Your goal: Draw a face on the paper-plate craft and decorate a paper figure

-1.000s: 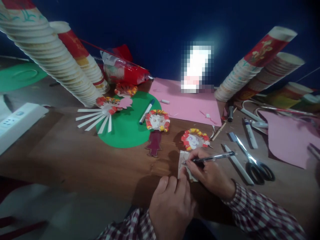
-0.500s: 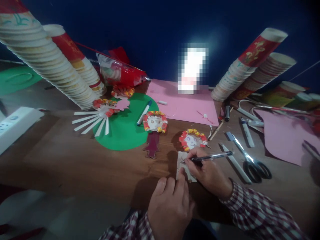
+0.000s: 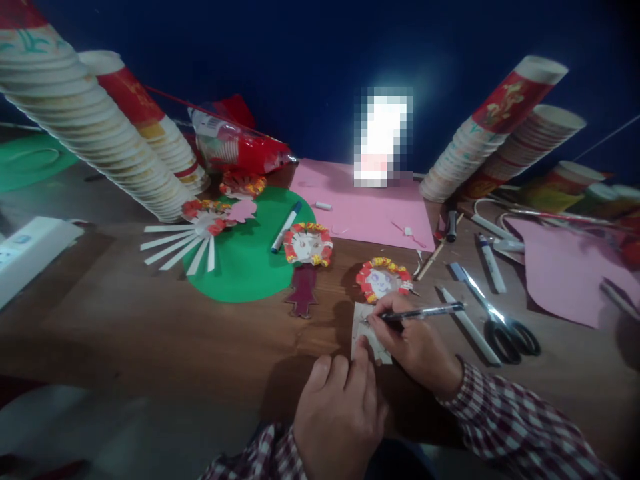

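A black pen with a clear barrel is gripped in my right hand, its tip on a small piece of pale paper. Faint lines show on the paper, partly covered by my fingers. My left hand rests at the near edge, with its index finger stretched out onto the paper and the other fingers loosely bent. Just beyond lies a round paper face with a red and yellow rim. Left of it, a similar face has a maroon cut-out body below it.
Scissors, a white cutter-like tool and a marker lie right. Tall paper cup stacks lean left, others right. Behind are a green sheet and pink sheet. A power strip sits far left.
The view has shifted very slightly, so things sit a little further left. Both hands keep nearly the same place on the paper, and the pen tip has barely moved.
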The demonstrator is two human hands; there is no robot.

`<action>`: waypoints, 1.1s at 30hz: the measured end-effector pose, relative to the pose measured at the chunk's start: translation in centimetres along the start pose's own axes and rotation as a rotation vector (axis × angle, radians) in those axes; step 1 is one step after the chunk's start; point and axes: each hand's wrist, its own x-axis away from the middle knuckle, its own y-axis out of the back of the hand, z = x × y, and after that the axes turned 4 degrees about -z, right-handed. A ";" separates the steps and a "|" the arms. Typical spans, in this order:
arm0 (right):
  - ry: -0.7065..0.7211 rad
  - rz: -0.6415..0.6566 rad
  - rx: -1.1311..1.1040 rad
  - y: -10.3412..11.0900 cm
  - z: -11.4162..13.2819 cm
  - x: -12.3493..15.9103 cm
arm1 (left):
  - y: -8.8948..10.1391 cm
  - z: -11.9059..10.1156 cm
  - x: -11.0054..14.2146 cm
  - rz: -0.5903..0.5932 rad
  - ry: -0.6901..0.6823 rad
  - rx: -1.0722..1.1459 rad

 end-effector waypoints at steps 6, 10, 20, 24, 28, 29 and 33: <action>0.009 -0.017 -0.003 0.0 -0.1 0.0 | 0.1 0.0 0.0 0.002 -0.017 -0.002; 0.007 -0.018 0.002 0.0 -0.1 0.0 | 0.2 0.0 -0.1 0.006 -0.014 -0.009; 0.021 -0.040 0.003 0.2 0.1 0.0 | 0.3 0.1 -0.1 0.019 -0.017 -0.012; 0.030 -0.019 -0.008 0.4 0.2 0.0 | 0.2 0.1 -0.1 0.023 -0.014 -0.012; 0.021 0.028 -0.032 0.3 0.3 0.1 | 0.1 0.1 -0.1 0.014 -0.010 -0.005; 0.017 0.038 -0.037 0.2 0.3 0.1 | 0.1 0.1 -0.1 0.014 -0.012 -0.003; 0.022 0.033 -0.039 0.0 0.2 0.1 | 0.1 0.1 0.0 0.006 -0.016 0.002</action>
